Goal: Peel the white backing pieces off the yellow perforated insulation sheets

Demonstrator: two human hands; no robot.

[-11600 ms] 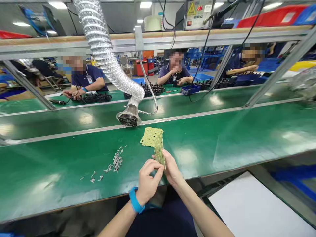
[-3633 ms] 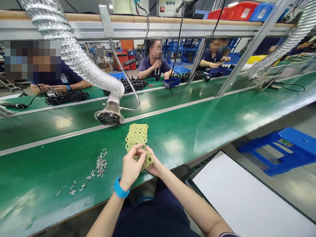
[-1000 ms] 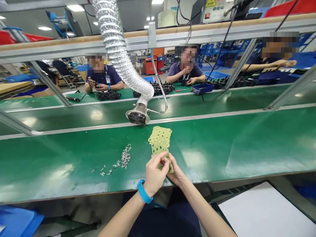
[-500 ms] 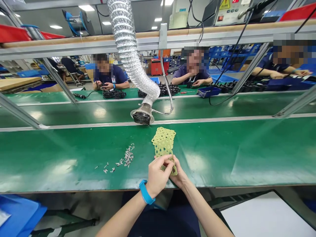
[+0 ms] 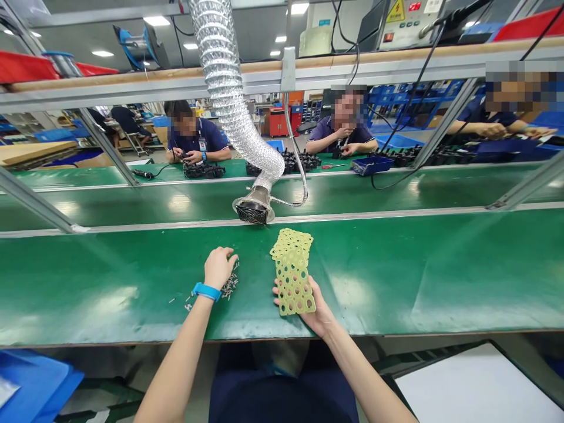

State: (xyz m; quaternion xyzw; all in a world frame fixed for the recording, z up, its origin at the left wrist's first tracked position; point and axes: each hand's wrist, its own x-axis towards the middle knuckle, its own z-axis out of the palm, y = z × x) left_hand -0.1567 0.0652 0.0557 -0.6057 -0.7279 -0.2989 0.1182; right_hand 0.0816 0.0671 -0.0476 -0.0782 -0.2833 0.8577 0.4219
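Observation:
My right hand (image 5: 321, 314) holds a flat yellow-green sheet (image 5: 286, 294) with rows of round holes, thumb at its right edge and fingers under it, the tips showing at the left. More perforated yellow-green sheets (image 5: 293, 239) lie on the bench just beyond, touching or overlapped by the held one. My left hand (image 5: 218, 267), with a blue band at the wrist, is over the far end of a loose pile of small grey metal pins (image 5: 230, 286). Its thumb and forefinger are a little apart; no pin shows between them, and the other fingertips are partly hidden.
The green bench top (image 5: 374, 270) ends at a front edge close to me. A silver duct with a funnel nozzle (image 5: 254, 205) hangs above its far side. Across the metal frame, several people sit with black parts and a blue tray (image 5: 372, 164). Blue bins (image 5: 35, 382) stand lower left.
My left hand has left the held sheet and moved left to the pin pile. The sheet's holes are now uncovered; my right hand stays in place holding it.

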